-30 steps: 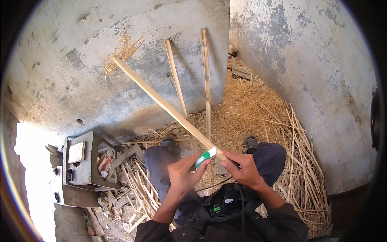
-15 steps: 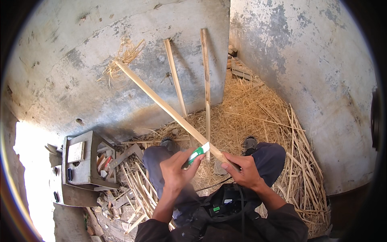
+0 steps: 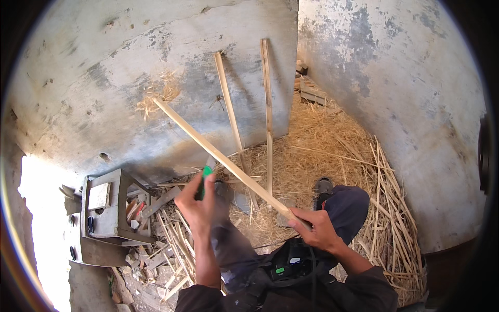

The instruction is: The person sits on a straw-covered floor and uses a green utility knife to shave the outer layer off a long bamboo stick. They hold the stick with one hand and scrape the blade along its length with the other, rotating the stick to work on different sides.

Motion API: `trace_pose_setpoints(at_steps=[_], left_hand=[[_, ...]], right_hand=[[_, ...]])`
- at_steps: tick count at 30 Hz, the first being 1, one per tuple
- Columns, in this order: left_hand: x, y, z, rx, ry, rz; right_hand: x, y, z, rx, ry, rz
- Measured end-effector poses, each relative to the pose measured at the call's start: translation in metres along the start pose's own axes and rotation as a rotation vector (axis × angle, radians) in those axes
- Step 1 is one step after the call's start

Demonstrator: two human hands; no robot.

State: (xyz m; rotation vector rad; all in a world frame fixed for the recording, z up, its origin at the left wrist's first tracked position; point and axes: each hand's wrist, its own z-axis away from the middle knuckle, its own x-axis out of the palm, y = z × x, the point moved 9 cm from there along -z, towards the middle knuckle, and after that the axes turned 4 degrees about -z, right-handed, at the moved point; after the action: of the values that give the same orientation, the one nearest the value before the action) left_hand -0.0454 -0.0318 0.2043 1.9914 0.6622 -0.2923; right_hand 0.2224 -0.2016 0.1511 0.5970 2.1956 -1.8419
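Observation:
My left hand (image 3: 195,209) is closed around a green-handled knife (image 3: 207,173), its pale blade pointing up and blurred by motion. The blade lies just left of a long pale wooden strip (image 3: 215,152); whether they touch I cannot tell. At the strip's near end, my right hand (image 3: 318,228) grips it with the fingers wrapped round. The strip slants up to the left, its far end in front of the wall. A tuft of thin curled shavings (image 3: 167,92) hangs at that end, smeared by movement.
Two more strips, one pale (image 3: 228,101) and one darker (image 3: 266,88), lean on the grey wall (image 3: 125,67). Shavings (image 3: 312,140) cover the floor between my feet. Cut strips (image 3: 391,218) are heaped at right. A worn wooden stool (image 3: 117,208) lies on its side at left.
My left hand and the knife have moved left and up along the strip, away from my right hand. The strip's far end has dipped slightly and its shavings shake.

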Motion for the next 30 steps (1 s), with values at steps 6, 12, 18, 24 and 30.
trace_pose_setpoints(at_steps=[6, 12, 18, 24, 30], left_hand=[[-0.002, 0.002, 0.010, 0.165, -0.035, 0.022], [0.025, 0.042, 0.045, 0.266, -0.271, 0.170], [0.038, 0.050, 0.058, 0.263, -0.373, 0.240], [0.041, 0.049, 0.061, 0.274, -0.375, 0.202], [0.041, 0.052, 0.060, 0.304, -0.328, 0.168]], right_hand=[[-0.015, 0.002, 0.001, 0.012, 0.107, -0.018], [-0.017, -0.003, -0.007, -0.024, 0.105, -0.003], [-0.006, -0.008, -0.012, -0.111, 0.114, 0.002], [-0.009, -0.013, -0.013, -0.126, 0.136, 0.041], [-0.011, -0.012, -0.013, -0.136, 0.148, 0.056]])
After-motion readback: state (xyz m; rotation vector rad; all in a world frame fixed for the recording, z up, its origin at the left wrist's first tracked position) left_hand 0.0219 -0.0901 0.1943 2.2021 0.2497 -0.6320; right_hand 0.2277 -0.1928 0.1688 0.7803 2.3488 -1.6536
